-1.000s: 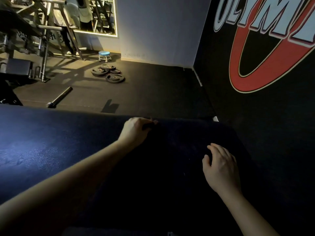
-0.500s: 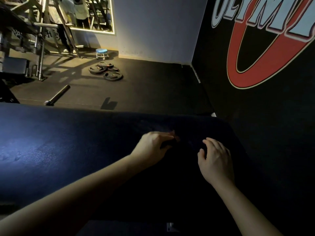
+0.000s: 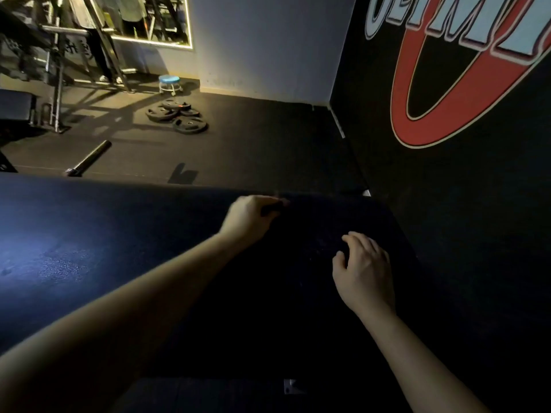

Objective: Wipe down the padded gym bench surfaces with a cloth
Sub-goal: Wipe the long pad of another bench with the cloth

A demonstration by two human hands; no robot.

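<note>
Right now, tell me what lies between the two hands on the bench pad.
In the head view, only dark pad surface shows between the left hand and right hand; it is too dim to make out a cloth.

Dark padded bench top [image 3: 89, 234]: leathery, fine-grained, slight sheen under the light patch. Dark cloth [image 3: 272, 207] under the left hand [image 3: 249, 219]: matt, texture unclear. Black floor mat [image 3: 253, 150]: matt, rubbery. Grey bar [image 3: 89, 158]: dull metal.
</note>
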